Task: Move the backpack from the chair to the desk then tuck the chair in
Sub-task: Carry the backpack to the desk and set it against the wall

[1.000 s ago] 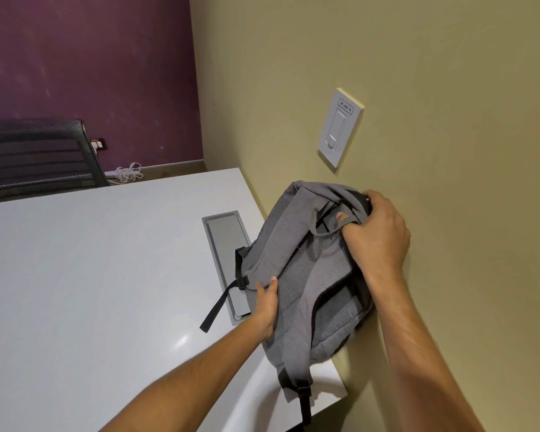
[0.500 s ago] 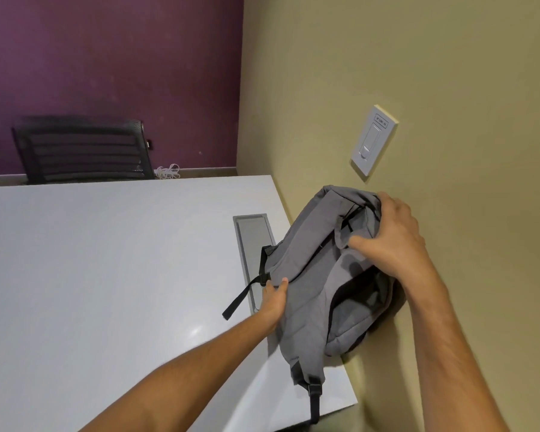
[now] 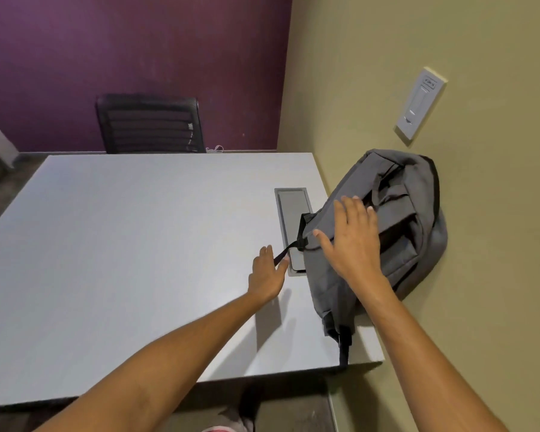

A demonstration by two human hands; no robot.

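So the grey backpack (image 3: 384,226) is up on the white table (image 3: 138,260) at the right edge, slumped against the tan wall (image 3: 418,57), with its straps facing up. One black strap (image 3: 289,246) trails off its left side across the metal cable hatch (image 3: 290,207) set into the tabletop, and another strap end (image 3: 343,347) dangles over the near edge of the table. The right hand (image 3: 353,241) is spread out flat over the left part of the bag, fingers wide apart, so no grip on anything; can't really tell if the palm is touching the fabric or just above it. The left hand (image 3: 267,275) is open too, fingers loosely together, sitting just left of the bag with its fingertips right at the loose end of that trailing strap, holding nothing. Over at the far side of the table there's a black mesh chair (image 3: 150,123) in front of the purple wall (image 3: 122,51), and a bit of white cable (image 3: 215,149) on the floor next to it. A white switch plate (image 3: 418,107) is on the tan wall above the bag. The chair the bag is meant to come from isn't in shot.
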